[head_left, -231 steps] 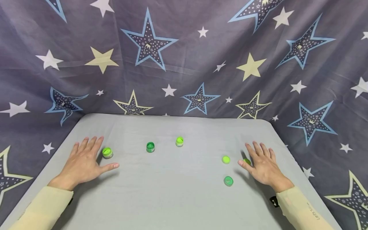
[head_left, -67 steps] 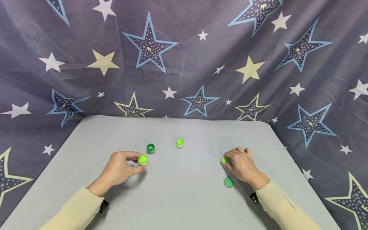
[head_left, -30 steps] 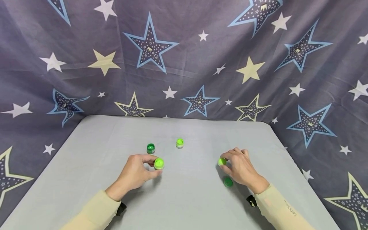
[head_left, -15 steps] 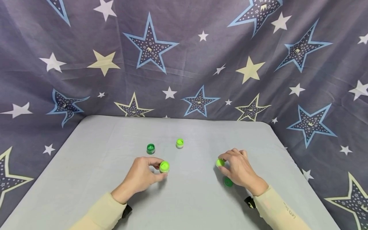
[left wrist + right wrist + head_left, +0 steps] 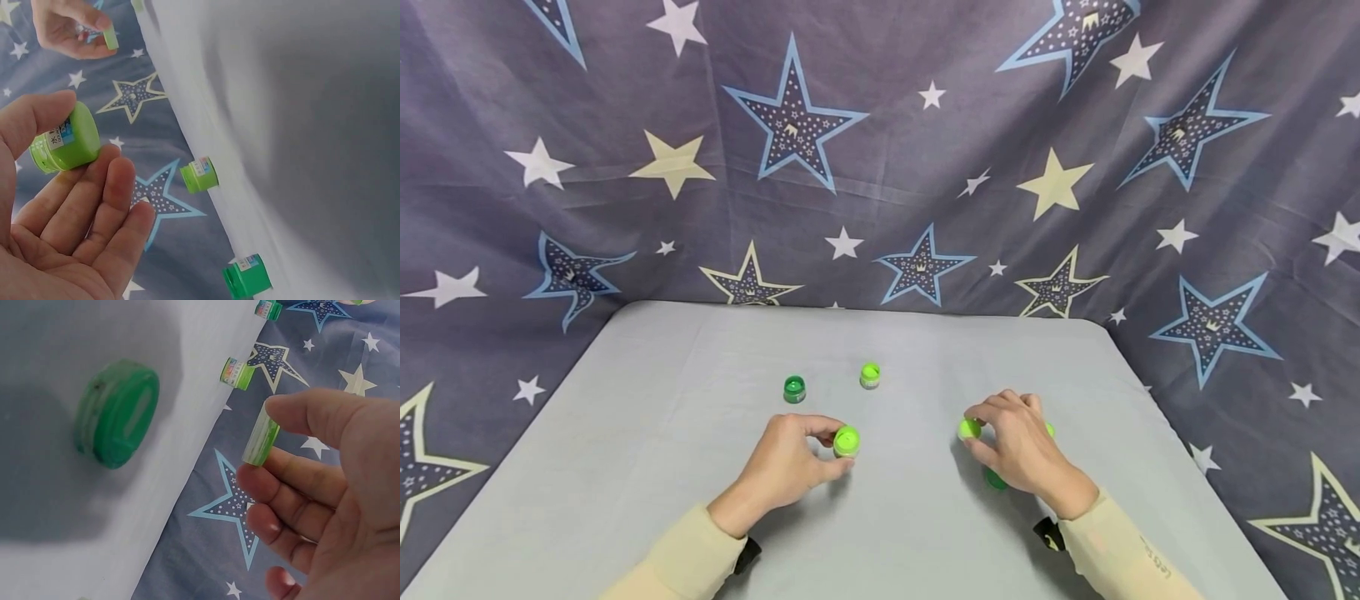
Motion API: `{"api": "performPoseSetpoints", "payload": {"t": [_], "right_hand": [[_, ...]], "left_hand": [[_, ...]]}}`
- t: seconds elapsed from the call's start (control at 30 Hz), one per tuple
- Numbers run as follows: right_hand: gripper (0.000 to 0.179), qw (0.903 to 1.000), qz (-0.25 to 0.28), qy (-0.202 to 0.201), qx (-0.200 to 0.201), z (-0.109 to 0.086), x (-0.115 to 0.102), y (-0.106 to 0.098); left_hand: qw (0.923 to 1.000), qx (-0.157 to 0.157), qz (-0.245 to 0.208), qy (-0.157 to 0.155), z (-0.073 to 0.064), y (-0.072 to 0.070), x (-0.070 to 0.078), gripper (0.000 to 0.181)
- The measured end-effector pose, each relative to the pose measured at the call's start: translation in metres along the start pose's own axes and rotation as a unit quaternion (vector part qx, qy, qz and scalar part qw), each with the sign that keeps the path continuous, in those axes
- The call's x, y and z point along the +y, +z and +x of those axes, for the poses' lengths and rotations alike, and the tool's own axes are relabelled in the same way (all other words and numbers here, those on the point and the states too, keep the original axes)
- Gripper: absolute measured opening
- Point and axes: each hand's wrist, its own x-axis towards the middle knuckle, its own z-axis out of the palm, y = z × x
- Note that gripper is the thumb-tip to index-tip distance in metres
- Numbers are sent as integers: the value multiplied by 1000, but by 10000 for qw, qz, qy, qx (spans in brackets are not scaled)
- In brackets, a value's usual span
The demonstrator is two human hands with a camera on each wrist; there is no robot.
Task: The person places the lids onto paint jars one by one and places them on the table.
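My left hand (image 5: 786, 467) pinches a small lime-green paint jar (image 5: 846, 442) between thumb and fingers, its uncovered mouth facing up; the jar's label (image 5: 61, 133) shows in the left wrist view. In my right hand (image 5: 1018, 446) a lime-green lid (image 5: 969, 429) is pinched by thumb and fingertips, tilted and above the table. Jar and lid are apart, with a gap between the two hands. A dark green lid (image 5: 122, 415) lies on the table below the right hand. Another lime lid (image 5: 1049, 430) is mostly hidden behind that hand.
Farther back on the grey table (image 5: 700, 358) stand an uncovered dark green paint jar (image 5: 794, 389) and an uncovered lime-green paint jar (image 5: 869, 376). A star-patterned curtain (image 5: 880, 150) hangs behind and at both sides.
Both hands were flat and apart at first. The left has taken the leftmost lime jar and carried it rightward. The right has picked up a lime lid and moved it slightly left.
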Motion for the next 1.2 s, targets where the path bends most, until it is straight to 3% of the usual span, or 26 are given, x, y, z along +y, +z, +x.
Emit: {"api": "performPoseSetpoints", "payload": {"t": [0.43, 1.2], "right_hand": [[26, 9998, 91, -106, 157, 3, -12, -3], [29, 9979, 132, -505, 381, 7, -37, -9]], "left_hand": [[9999, 56, -28, 83, 0, 8, 5, 29], [9990, -210, -22, 386, -4, 29, 14, 27]]}}
